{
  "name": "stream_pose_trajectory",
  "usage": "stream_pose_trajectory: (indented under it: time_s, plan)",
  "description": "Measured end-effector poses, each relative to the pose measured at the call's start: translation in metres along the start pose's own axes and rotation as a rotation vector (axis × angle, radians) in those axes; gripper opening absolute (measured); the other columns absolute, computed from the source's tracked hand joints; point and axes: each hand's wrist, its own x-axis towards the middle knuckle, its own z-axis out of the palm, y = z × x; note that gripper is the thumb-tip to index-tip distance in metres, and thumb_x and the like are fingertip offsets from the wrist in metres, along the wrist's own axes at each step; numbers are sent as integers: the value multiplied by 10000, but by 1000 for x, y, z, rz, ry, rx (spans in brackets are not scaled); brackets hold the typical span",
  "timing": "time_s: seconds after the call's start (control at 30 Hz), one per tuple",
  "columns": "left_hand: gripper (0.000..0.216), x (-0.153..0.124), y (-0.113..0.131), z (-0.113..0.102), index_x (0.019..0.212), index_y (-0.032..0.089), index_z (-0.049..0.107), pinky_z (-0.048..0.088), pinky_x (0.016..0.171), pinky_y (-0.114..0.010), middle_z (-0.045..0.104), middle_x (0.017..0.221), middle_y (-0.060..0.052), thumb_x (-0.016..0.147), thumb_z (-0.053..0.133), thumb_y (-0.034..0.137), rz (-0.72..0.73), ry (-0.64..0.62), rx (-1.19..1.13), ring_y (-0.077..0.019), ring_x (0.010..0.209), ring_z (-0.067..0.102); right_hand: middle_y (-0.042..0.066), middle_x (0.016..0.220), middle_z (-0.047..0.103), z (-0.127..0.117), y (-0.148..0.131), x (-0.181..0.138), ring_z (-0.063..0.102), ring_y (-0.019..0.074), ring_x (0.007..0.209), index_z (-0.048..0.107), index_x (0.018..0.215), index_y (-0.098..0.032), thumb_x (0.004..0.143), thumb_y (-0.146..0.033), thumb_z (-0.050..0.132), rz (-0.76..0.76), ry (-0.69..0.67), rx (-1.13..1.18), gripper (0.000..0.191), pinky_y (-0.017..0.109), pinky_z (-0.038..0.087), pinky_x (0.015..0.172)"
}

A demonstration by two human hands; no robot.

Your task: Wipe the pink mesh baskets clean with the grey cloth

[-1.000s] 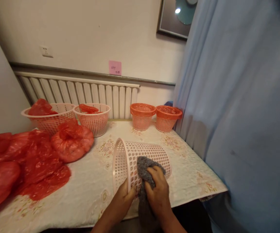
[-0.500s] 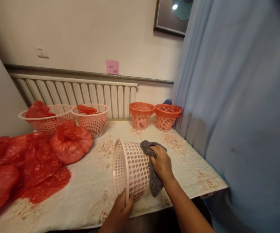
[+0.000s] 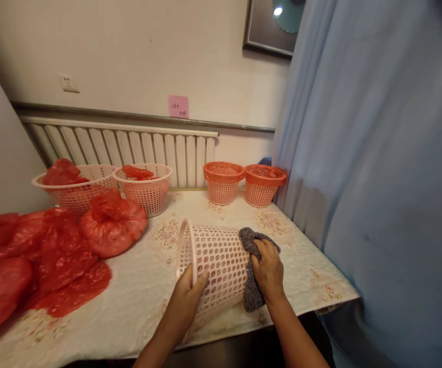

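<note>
A pale pink plastic basket (image 3: 221,260) full of holes lies tipped on its side above the near part of the table, its mouth facing left. My left hand (image 3: 190,289) grips the rim, thumb on the outer wall and fingers inside, partly hidden. Bunched in my right hand (image 3: 269,268) is a dark grey cloth (image 3: 255,294), pressed against the bottom end of the basket. The base itself is hidden behind the cloth and hand.
Two baskets (image 3: 223,184) lined with red bags stand at the back right, beside a blue curtain (image 3: 359,179). Two pink baskets (image 3: 150,197) holding red plastic are at the back left. Red plastic bags (image 3: 67,255) cover the table's left side. A radiator (image 3: 144,148) runs along the wall.
My right hand and the cloth have moved right, to the basket's bottom end. My left hand has shifted higher along the rim, and the basket has turned slightly.
</note>
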Motion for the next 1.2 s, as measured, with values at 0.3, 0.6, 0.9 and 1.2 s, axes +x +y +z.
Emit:
stream_pose_trajectory:
  time_s: [0.3,0.6,0.9,1.2]
  plan:
    - [391,-6,-13,-10,1151,144,575,456,913,-340,690,1079,-79,862,489,393,-9,-19,78,-246,1019,613,103,1131,542,4,1,-30,474,255,1071,571,1120,-189,790,-141,479,12,52,16,346,456,426,916]
    - [358,-7,-32,-9,1093,147,596,474,914,-363,706,1016,-82,863,481,397,-28,-5,106,-253,999,629,105,1150,540,2,-32,-41,486,250,1083,570,1125,-190,774,-137,487,56,17,188,365,448,424,938]
    - [378,-14,-43,-16,1181,139,562,415,1000,-372,657,1167,-81,843,431,248,68,-26,108,-254,1125,562,78,1133,529,-9,-133,-64,515,242,1020,564,1138,-236,667,-77,533,-167,-97,405,498,411,461,878]
    - [385,-12,-39,-10,1127,146,599,460,934,-348,687,1114,-95,871,468,402,62,40,159,-257,1051,611,90,1129,549,1,-89,-10,498,231,1054,592,1120,-212,686,-44,504,-163,-94,286,474,399,446,916]
